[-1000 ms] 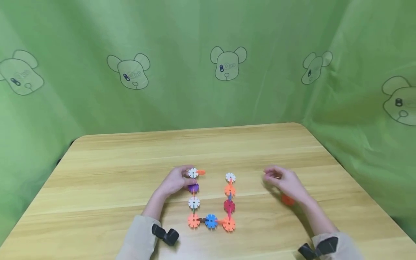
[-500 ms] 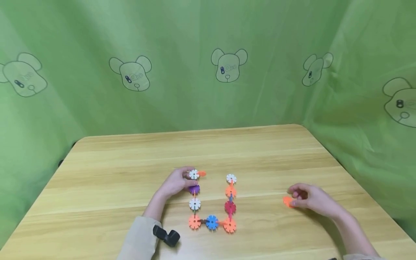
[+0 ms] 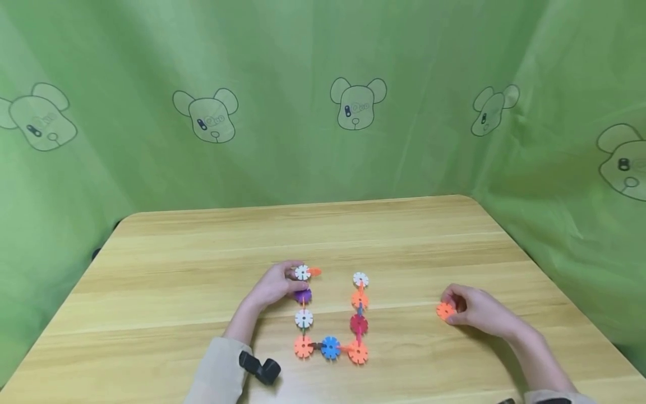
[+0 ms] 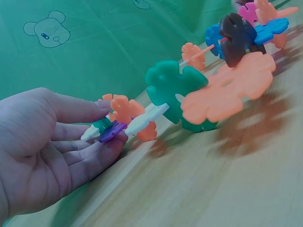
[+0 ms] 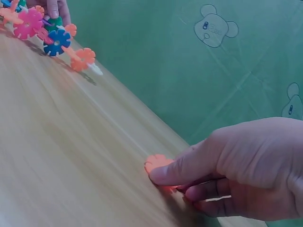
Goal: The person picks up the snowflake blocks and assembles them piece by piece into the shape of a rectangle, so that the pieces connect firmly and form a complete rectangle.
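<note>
A chain of notched snowflake discs forms a U on the table, with a blue disc (image 3: 330,348) along its near side. My left hand (image 3: 272,287) pinches the chain's far left end, near a white disc (image 3: 302,272) and a purple disc (image 3: 303,295). The left wrist view shows the thumb and fingers around small green and purple discs (image 4: 112,131). To the right of the chain, my right hand (image 3: 476,311) holds a loose orange disc (image 3: 444,311) between thumb and fingers. In the right wrist view the thumb covers part of that orange disc (image 5: 156,162).
The chain's right side ends at another white disc (image 3: 360,279), apart from the orange piece (image 3: 315,272) at the left end. Green cloth (image 3: 282,163) with bear-head drawings hangs behind and beside the wooden table (image 3: 202,247).
My right hand has moved right and toward me, and now pinches the loose orange disc, which has turned its flat face to the head camera. My left hand keeps its hold on the chain.
</note>
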### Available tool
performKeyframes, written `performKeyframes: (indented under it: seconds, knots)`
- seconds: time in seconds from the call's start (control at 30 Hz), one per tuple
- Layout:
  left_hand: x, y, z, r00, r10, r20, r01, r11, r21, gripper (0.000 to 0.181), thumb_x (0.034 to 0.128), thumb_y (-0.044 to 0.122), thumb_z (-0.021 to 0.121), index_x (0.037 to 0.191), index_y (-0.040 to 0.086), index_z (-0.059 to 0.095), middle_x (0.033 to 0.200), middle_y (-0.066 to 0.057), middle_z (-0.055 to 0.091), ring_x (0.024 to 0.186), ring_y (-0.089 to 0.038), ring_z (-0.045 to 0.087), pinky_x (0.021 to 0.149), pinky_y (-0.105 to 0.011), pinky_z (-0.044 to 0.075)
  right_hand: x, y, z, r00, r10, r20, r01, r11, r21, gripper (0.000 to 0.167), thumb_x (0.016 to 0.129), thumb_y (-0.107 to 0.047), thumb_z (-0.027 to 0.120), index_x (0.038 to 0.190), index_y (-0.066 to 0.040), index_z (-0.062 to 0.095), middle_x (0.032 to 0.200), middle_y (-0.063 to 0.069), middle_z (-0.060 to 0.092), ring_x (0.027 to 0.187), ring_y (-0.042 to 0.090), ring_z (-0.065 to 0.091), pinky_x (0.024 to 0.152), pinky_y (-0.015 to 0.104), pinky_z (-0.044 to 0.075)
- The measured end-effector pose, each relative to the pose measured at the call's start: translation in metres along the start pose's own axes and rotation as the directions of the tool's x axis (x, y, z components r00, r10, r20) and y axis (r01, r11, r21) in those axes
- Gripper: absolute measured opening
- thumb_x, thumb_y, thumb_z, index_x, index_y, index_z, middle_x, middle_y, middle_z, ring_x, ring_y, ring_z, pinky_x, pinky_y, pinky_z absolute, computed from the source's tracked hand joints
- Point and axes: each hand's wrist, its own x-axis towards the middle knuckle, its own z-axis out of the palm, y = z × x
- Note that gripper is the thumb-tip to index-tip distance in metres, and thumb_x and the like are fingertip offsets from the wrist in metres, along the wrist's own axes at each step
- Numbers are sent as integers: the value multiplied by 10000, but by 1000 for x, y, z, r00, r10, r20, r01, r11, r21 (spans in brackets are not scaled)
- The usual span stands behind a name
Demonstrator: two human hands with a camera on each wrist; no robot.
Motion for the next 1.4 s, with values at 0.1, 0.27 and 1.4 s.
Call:
performKeyframes:
  seconds: [0.1,0.27,1.4]
  knots:
    - [1,0,0,1000,2,10,-1,1000,-23,622,791,78,701,1328,-61,420,845,-106,629,640,-156,615,625,-310,524,4,-4,1,1000,-16,-10,16,999,-31,223,751,-108,736,902,-89,573,772,-20,535,713,75,477,622,234,424]
    - [0,1,0,1000,-8,14,8,999,-41,631,783,70,704,1331,-56,416,839,-105,621,633,-155,614,618,-308,524,14,-9,3,998,-64,-16,63,996,-63,73,833,-141,680,862,-131,615,768,-69,575,717,47,507,651,239,438]
    - [-1,2,-2,1000,19,-13,-19,999,47,624,786,111,706,1320,-71,439,850,-95,606,675,-164,584,650,-305,499,130,-126,72,999,-32,-42,44,942,334,286,917,-68,557,1195,-3,552,732,128,586,571,227,529,501,293,450]
